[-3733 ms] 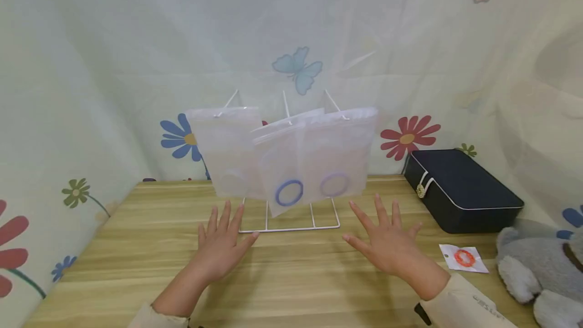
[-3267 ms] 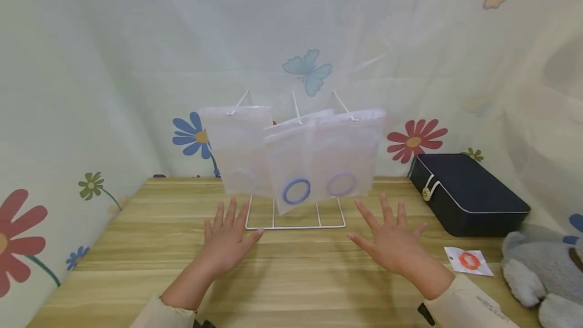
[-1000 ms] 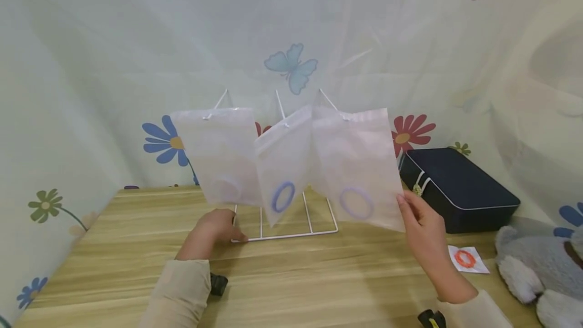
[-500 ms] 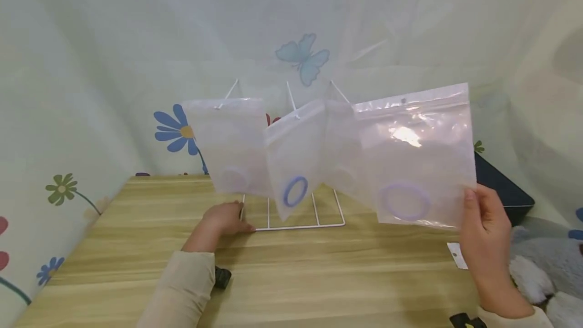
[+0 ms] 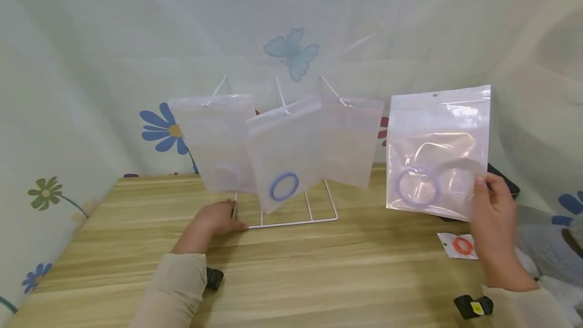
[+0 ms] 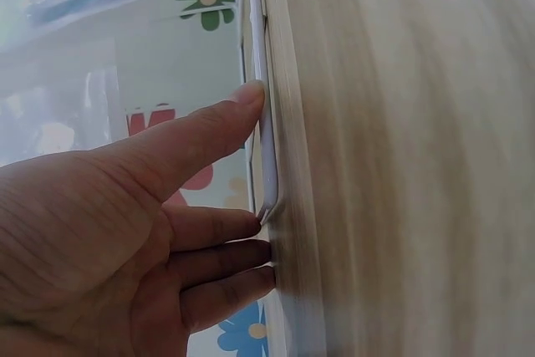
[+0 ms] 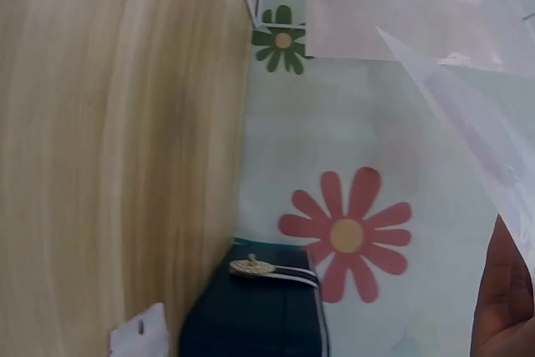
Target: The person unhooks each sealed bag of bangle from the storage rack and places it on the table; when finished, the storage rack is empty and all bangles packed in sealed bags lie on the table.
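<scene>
My right hand (image 5: 496, 219) pinches the right edge of a clear zip bag (image 5: 434, 130), held up off the rack. Inside it lies a pale purple ring (image 5: 400, 186). In the right wrist view this bag (image 7: 468, 114) slants past my fingers (image 7: 501, 290). A white wire rack (image 5: 291, 224) stands on the table, with its front left base corner in my left hand (image 5: 214, 221). The left wrist view shows the thumb (image 6: 247, 94) on the base wire. Translucent bags hang from the rack's hooks; the middle bag (image 5: 291, 140) contains a blue ring (image 5: 284, 186).
A dark zipped case (image 5: 503, 178) sits at the back right, mostly behind the held bag. In front of it lies a small packet (image 5: 451, 247) with an orange ring. A grey plush toy (image 5: 546, 247) is at the right edge, and a floral curtain (image 5: 410, 24) hangs behind.
From resting spread above the table, my left hand went to the rack's base. My right hand took the front bag off the right hook and carried it right; another bag shows there.
</scene>
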A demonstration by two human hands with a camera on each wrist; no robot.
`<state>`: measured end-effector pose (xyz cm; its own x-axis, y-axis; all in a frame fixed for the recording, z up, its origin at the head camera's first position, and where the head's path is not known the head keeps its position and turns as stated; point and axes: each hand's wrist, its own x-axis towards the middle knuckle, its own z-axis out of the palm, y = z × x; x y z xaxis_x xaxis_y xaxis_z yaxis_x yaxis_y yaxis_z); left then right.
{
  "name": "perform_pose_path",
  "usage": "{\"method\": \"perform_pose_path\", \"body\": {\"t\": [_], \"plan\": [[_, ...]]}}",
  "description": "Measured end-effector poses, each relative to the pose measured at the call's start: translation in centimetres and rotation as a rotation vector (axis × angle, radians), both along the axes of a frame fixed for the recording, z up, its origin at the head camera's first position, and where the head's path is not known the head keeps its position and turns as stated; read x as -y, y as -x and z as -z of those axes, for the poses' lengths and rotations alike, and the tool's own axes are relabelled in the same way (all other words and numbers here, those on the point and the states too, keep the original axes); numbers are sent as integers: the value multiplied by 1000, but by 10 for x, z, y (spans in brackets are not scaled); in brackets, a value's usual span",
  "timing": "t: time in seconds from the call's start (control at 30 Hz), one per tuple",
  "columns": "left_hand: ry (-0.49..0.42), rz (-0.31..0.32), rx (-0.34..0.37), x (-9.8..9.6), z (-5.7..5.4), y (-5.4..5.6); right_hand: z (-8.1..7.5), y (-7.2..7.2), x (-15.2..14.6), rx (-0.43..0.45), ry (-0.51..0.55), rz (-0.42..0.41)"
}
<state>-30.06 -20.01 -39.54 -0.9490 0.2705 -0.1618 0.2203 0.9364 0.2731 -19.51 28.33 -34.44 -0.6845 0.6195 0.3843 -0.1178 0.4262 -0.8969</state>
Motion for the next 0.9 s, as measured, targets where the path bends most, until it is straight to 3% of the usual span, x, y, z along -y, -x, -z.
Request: {"method": "perform_pose_path", "body": {"t": [0.1,0.3,0.47,0.73,0.9], "plan": [[12,6,-16,1,2,2,5,13,-1,84,49,-35],[27,27,-35,2,5,4,23,32,4,264,-3,-151],[29,40,-50,1,4,4,35,43,13,327,-28,-269],[24,41,-33,0,2,4,49,59,17,419,212,-483],[26,37,-32,0,1,4,58,65,18,454,308,-516]]}}
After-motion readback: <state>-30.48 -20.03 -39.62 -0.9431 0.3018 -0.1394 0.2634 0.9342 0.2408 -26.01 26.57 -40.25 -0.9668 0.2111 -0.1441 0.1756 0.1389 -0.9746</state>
